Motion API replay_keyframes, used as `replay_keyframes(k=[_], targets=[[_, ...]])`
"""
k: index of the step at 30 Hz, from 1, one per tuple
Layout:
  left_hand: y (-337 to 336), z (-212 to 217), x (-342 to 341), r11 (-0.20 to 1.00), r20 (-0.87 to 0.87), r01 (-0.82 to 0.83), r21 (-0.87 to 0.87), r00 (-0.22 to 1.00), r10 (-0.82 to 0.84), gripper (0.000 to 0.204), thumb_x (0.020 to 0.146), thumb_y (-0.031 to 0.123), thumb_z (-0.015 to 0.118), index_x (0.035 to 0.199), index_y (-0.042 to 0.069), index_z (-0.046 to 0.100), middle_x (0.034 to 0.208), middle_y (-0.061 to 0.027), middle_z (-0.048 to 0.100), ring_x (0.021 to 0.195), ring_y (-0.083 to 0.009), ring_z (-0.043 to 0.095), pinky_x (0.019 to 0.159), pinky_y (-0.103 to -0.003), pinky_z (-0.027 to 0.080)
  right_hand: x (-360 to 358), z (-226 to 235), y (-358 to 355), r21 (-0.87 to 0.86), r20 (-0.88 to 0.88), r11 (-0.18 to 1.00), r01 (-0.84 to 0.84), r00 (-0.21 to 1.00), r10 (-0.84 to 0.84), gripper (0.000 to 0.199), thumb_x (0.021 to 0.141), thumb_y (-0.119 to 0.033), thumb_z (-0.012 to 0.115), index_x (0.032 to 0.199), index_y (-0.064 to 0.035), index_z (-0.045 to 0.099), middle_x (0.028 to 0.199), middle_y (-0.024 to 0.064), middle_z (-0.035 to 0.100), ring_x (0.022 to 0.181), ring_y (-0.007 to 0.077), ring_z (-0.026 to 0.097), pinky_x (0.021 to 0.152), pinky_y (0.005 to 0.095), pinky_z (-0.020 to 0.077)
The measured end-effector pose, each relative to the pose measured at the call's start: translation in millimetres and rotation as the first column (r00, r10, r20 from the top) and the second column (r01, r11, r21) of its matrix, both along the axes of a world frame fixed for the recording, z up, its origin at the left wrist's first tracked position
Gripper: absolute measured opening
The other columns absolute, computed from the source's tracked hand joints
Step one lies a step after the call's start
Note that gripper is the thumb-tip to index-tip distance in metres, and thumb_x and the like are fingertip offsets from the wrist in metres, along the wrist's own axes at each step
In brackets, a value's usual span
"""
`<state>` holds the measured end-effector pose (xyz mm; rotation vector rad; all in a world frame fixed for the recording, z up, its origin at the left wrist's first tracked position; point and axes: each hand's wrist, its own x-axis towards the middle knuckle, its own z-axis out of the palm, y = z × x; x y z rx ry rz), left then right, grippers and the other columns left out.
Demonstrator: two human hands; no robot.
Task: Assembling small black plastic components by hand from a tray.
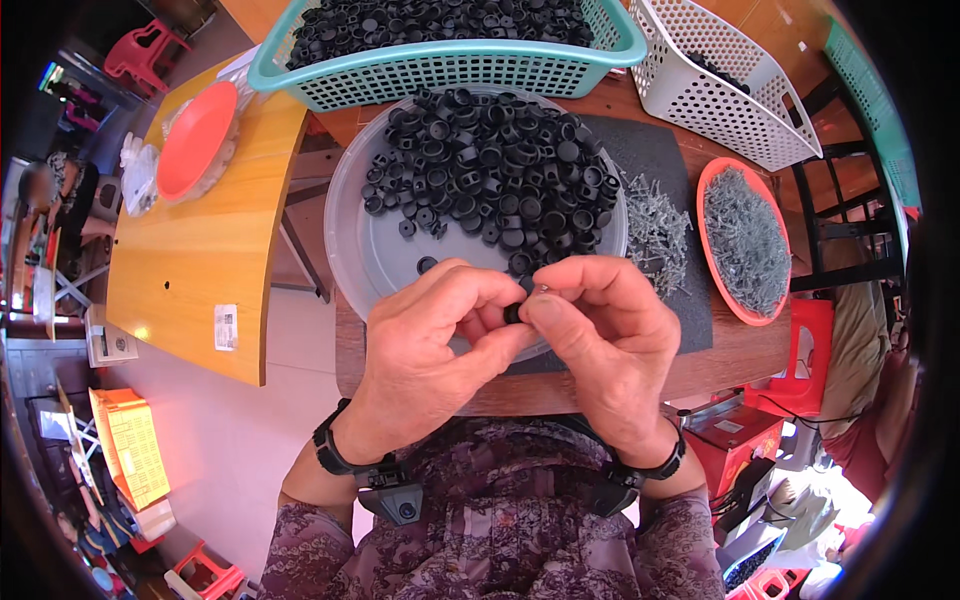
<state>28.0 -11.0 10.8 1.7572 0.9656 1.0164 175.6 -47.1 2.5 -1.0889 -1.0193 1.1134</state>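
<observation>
Over the front rim of a round translucent basin point(345, 245), both hands meet fingertip to fingertip. My left hand point(415, 335) is closed in a pinch on a small black plastic part point(513, 313), mostly covered by the fingers. Thumb and forefinger of my right hand point(610, 345) press together against it, with a glint of metal, apparently a screw point(542, 289), between them. The basin holds a heap of black plastic caps and rings point(490, 170). To its right, loose silver screws point(655, 235) lie piled on a dark mat point(697, 330).
A green basket point(450, 75) full of black parts stands behind the basin. At right are a white perforated basket point(725, 95) and an orange-red dish point(703, 215) of screws. A yellow table point(190, 260) stands left. Another person point(870, 400) sits at right.
</observation>
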Motion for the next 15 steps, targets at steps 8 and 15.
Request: replay_keyframes(k=[8, 15], targets=[[4.0, -13.1, -9.3, 0.980, 0.190, 0.073, -0.185, 0.981, -0.037, 0.022, 0.074, 0.000, 0.070, 0.093, -0.002, 0.061, 0.086, -0.0038, 0.060, 0.077, -0.0096, 0.057, 0.069, -0.022, 0.047, -4.3, -3.8, 3.8, -0.002, -0.125, 1.000, -0.005, 0.992, 0.005, 0.017, 0.082, 0.004, 0.062, 0.098, 0.0028, 0.056, 0.088, 0.0038, 0.061, 0.079, 0.0065, 0.057, 0.069, 0.0192, 0.0472], [0.7, -9.4, -9.9, 0.943, 0.431, 0.127, -0.306, 0.902, 0.019, 0.022, 0.076, 0.000, 0.070, 0.096, -0.003, 0.060, 0.093, -0.0056, 0.061, 0.083, -0.0108, 0.058, 0.072, -0.022, 0.048, -4.2, -2.9, 5.7, 0.105, -0.201, 0.995, -0.002, 0.979, 0.023, 0.018, 0.081, 0.005, 0.062, 0.098, 0.0013, 0.057, 0.090, 0.0043, 0.060, 0.080, 0.0075, 0.056, 0.071, 0.0207, 0.0459]])
